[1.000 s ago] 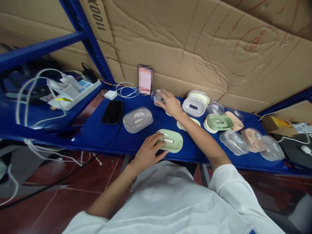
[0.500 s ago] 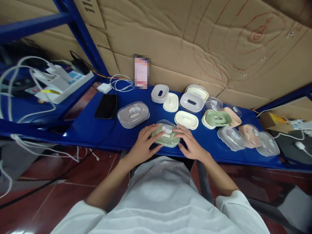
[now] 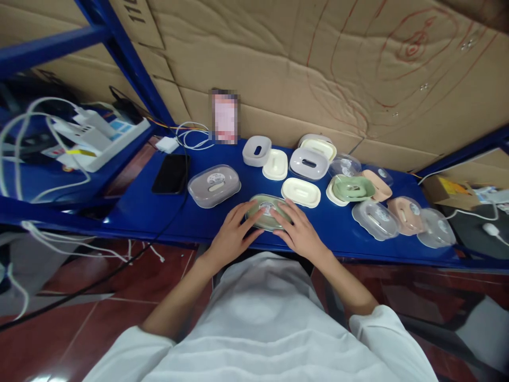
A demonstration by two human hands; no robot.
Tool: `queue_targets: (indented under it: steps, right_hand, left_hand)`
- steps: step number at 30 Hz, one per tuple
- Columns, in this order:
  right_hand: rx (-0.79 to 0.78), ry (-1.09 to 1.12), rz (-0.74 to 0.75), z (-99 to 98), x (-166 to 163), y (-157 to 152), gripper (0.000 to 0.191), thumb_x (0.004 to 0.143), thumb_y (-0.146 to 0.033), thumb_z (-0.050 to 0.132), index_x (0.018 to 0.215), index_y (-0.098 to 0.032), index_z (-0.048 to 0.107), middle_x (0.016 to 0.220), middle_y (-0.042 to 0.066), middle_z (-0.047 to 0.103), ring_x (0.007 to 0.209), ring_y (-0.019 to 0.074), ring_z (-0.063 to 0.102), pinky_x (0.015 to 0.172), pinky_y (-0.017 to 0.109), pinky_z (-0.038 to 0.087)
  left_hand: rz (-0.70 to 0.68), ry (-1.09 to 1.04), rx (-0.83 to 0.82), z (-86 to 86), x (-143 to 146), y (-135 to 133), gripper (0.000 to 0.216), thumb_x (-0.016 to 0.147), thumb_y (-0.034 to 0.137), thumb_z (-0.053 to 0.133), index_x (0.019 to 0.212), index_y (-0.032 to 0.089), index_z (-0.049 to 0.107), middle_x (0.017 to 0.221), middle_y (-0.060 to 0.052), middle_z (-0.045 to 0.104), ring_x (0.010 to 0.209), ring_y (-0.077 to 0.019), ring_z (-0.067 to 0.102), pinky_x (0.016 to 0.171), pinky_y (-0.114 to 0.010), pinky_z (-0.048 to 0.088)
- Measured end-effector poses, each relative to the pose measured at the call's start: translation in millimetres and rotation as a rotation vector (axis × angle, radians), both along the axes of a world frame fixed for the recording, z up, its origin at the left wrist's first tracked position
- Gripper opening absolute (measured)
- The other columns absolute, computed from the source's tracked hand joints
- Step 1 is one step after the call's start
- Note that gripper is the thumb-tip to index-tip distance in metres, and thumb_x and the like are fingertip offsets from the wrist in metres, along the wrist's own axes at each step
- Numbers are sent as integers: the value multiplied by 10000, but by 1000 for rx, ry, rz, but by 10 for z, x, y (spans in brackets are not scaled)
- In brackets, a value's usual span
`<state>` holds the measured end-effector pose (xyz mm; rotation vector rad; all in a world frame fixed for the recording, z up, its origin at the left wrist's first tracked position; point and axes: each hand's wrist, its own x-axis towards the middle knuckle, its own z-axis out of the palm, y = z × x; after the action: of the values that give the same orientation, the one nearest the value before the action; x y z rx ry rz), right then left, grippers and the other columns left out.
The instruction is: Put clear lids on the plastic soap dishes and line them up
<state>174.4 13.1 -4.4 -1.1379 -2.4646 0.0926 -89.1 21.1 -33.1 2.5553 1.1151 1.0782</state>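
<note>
A green soap box (image 3: 269,203) with a clear lid and a round label lies at the table's front edge, between my hands. My left hand (image 3: 233,233) is closed on its left side, fingertips on the lid and thumb at the near edge. From the right, my right hand (image 3: 304,231) grips the same box, its fingers lying over the lid. Left of them rests a grey soap box (image 3: 214,185) under a clear lid. Just behind my right hand is a cream oval tray (image 3: 301,192). The fingers partly cover the green box.
Farther back stand a grey slotted box (image 3: 256,151), a cream lid (image 3: 275,164) and a grey tray (image 3: 309,163). To the right are a green tray (image 3: 353,189), a peach soap box (image 3: 405,215) and clear lids (image 3: 436,228). A black phone (image 3: 170,174) and cables lie left.
My right hand has shifted left and farther over the lid, closer to my left hand. The white strip on the green box no longer shows. The view has shifted slightly.
</note>
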Motion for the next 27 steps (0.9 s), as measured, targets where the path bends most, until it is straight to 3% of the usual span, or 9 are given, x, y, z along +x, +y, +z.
queue_targets:
  steps: [9, 17, 21, 27]
  right_hand:
    - [5, -58, -55, -20, -59, 47, 542, 1112, -401, 510, 1625, -226, 518, 1631, 164, 537, 1600, 376, 395, 1264, 609, 446]
    - [6, -24, -8, -22, -30, -5, 573, 1079, -469, 596, 1605, -249, 545, 1661, 153, 507, 1649, 354, 307, 1302, 614, 399]
    - [2, -26, 13, -16, -48, -6, 550, 1085, -415, 594, 1607, -248, 541, 1669, 146, 501, 1661, 332, 285, 1325, 600, 373]
    - [-57, -10, 59, 21, -17, 32, 631, 1092, -450, 570, 1682, -283, 420, 1735, 127, 411, 1678, 320, 236, 1318, 609, 363]
  left_hand:
    - [-9, -21, -54, 1, 17, 9, 660, 1079, 301, 597, 1688, 313, 344, 1722, -160, 402, 1621, -351, 366, 1269, -627, 429]
    - [20, -90, -13, -34, -1, 15, 489, 1044, 332, 677, 1520, 308, 572, 1563, -134, 576, 1507, -332, 518, 1227, -598, 486]
    - [47, -73, 15, -43, -4, 12, 430, 1021, 338, 713, 1440, 281, 642, 1501, -138, 624, 1442, -325, 566, 1188, -557, 522]
    - [89, -17, 43, 2, -58, -19, 394, 1018, 361, 714, 1401, 281, 671, 1445, -140, 651, 1362, -322, 614, 1126, -520, 549]
